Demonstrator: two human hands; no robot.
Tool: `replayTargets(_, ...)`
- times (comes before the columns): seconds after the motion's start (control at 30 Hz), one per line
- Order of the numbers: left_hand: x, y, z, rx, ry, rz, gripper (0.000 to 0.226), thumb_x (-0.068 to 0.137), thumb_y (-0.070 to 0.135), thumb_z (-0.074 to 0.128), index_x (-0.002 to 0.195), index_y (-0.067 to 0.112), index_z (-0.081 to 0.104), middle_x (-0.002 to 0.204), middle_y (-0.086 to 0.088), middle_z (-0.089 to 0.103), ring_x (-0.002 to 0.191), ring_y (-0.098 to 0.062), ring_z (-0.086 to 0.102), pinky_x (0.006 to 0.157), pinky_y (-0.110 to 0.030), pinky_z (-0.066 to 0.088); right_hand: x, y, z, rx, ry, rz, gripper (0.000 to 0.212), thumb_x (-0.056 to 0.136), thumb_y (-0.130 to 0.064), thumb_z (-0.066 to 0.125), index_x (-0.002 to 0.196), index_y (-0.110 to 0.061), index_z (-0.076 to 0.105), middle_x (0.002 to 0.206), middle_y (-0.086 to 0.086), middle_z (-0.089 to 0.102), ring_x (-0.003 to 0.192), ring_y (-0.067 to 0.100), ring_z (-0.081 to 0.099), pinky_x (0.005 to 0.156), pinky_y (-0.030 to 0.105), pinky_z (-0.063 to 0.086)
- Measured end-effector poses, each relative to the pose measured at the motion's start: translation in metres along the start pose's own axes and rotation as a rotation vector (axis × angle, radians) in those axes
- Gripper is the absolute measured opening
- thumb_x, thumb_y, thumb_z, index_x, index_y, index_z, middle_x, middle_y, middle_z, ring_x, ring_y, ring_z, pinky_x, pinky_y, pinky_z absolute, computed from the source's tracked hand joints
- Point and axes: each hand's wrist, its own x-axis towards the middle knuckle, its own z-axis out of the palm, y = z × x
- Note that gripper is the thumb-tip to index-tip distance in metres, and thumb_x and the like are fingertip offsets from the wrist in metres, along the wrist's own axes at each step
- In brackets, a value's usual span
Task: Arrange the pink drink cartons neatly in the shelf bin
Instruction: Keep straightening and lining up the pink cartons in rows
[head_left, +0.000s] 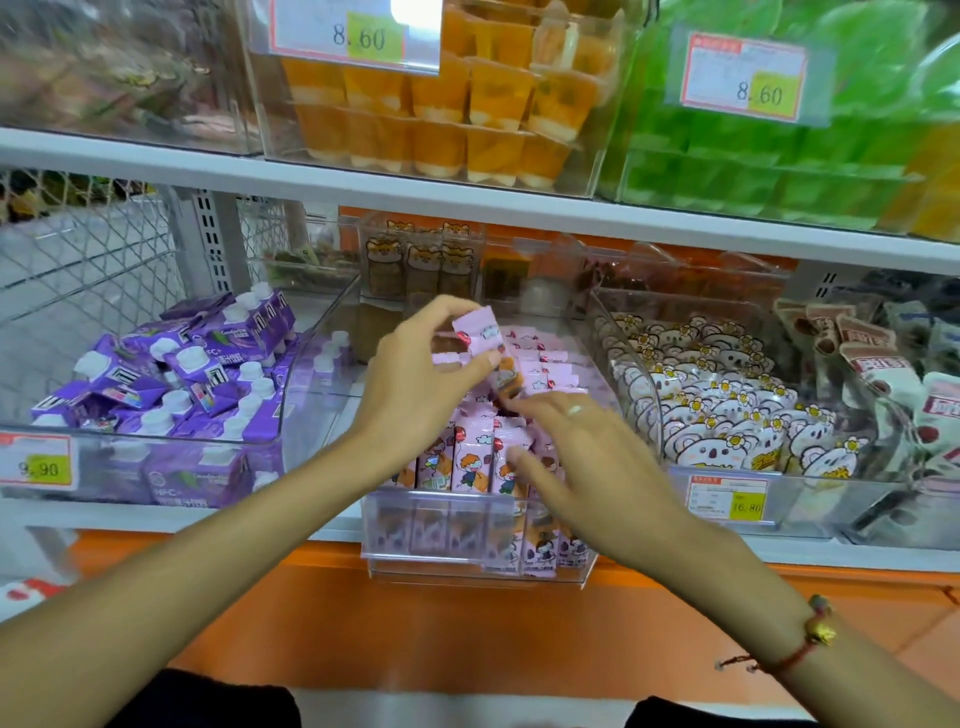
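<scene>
Both forearms reach in from the bottom corners toward the middle of the frame. On the right wrist sits a red cord bracelet (810, 636) with a gold charm. Beyond the arms runs an orange shelf front (322, 603).

At centre, a clear bin (467, 525) juts out past the shelf edge, filled with pink cartons (470, 460) standing upright in rows, cartoon figures on their faces. Toward the back of the bin, at about 1 o'clock from its front row, more pink cartons lie tipped and loosely stacked.

Right hand (582, 457) hovers over the right side of the bin, fingers spread and nearly straight, gripping nothing; its fingertips (514, 453) touch or nearly touch the carton tops, and motion blur keeps me from telling which. A ring shows on one finger.

Left hand (421, 379), at 11 o'clock from the right hand, pinches one pink carton (475, 327) between thumb and fingers, holding it tilted above the back rows.

At 9 o'clock from the bin, a neighbouring bin holds purple cartons (208, 379) with white caps, jumbled, with a 9.90 tag (36, 467) on its front. At 3 o'clock, another bin holds koala-print packs (727, 415) behind a 16.80 tag (727, 499).

Farther back, behind the pink bin, stand fox-print packs (421, 260). On the upper shelf, at 12 o'clock, orange cups (441, 114) fill a clear bin, with green packs (779, 156) at 2 o'clock, each tagged 8.60.
</scene>
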Motion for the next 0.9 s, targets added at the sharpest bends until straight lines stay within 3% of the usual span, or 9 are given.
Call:
replayTargets(0.1,0.005,0.0,-0.004,0.115,-0.029,0.054,0.026,0.082,0.027,0.075,0.104,0.03,0.062,0.095,0.017,0.069,0.09,-0.002,0.064,0.081,-0.028,0.052,0.0,0.001,0.004,-0.144,-0.09,-0.037,0.047,0.099,-0.046,0.031,0.142,-0.028,0.038,0.146,-0.009,0.04,0.133,0.012,0.031,0.105,0.03,0.02)
replayTargets(0.27,0.023,0.015,-0.017,0.289,-0.229,0.105,0.026,0.08,0.03,0.075,0.104,0.03,0.064,0.097,0.014,0.068,0.086,0.001,0.062,0.077,-0.018,0.049,0.0,0.006,0.002,-0.148,-0.121,-0.063,0.039,0.099,-0.043,0.034,0.131,-0.027,0.05,0.135,-0.01,0.049,0.123,0.013,0.038,0.098,0.029,0.026)
replayTargets(0.43,0.044,0.024,-0.017,0.46,-0.404,0.115,0.03,0.077,0.033,0.077,0.103,0.032,0.064,0.09,0.012,0.063,0.083,-0.005,0.064,0.081,-0.029,0.053,0.001,0.008,0.002,-0.127,-0.126,-0.059,0.038,0.099,-0.042,0.037,0.129,-0.026,0.052,0.132,-0.009,0.052,0.12,0.014,0.041,0.095,0.029,0.029)
replayTargets(0.53,0.05,0.016,-0.004,0.589,-0.561,0.068,0.038,0.078,0.035,0.075,0.113,0.027,0.063,0.11,0.001,0.065,0.102,-0.016,0.062,0.09,-0.037,0.049,0.001,0.007,0.002,-0.125,-0.117,-0.062,0.039,0.099,-0.044,0.036,0.131,-0.027,0.051,0.134,-0.009,0.051,0.121,0.014,0.04,0.095,0.029,0.03)
replayTargets(0.67,0.047,-0.008,0.013,0.66,-0.751,-0.062,0.056,0.085,0.04,0.068,0.134,0.021,0.052,0.135,-0.004,0.056,0.119,-0.021,0.054,0.095,-0.032,0.043,0.001,0.007,0.002,-0.133,-0.128,-0.063,0.042,0.099,-0.045,0.033,0.134,-0.028,0.048,0.136,-0.01,0.049,0.123,0.012,0.038,0.097,0.027,0.028)
replayTargets(0.73,0.045,-0.013,0.015,0.614,-0.691,-0.061,0.055,0.083,0.04,0.07,0.133,0.023,0.054,0.135,0.0,0.057,0.119,-0.018,0.054,0.097,-0.034,0.045,0.001,0.007,0.0,-0.117,-0.134,-0.069,0.042,0.099,-0.045,0.035,0.136,-0.027,0.047,0.137,-0.01,0.048,0.124,0.012,0.038,0.097,0.026,0.028)
replayTargets(0.83,0.04,-0.013,0.01,0.554,-0.388,0.025,0.036,0.079,0.036,0.075,0.114,0.028,0.065,0.111,0.008,0.067,0.097,-0.011,0.061,0.076,-0.027,0.047,0.0,0.008,-0.008,-0.051,-0.133,-0.073,0.041,0.096,-0.042,0.046,0.134,-0.028,0.049,0.133,-0.011,0.049,0.121,0.011,0.042,0.086,0.019,0.028)
replayTargets(0.9,0.037,-0.009,0.005,0.516,-0.308,0.073,0.017,0.084,0.035,0.069,0.1,0.03,0.067,0.096,0.014,0.068,0.087,-0.007,0.062,0.071,-0.026,0.049,-0.002,0.012,-0.014,-0.009,-0.113,-0.067,0.037,0.094,-0.04,0.053,0.129,-0.031,0.054,0.129,-0.013,0.051,0.118,0.009,0.043,0.083,0.019,0.032)
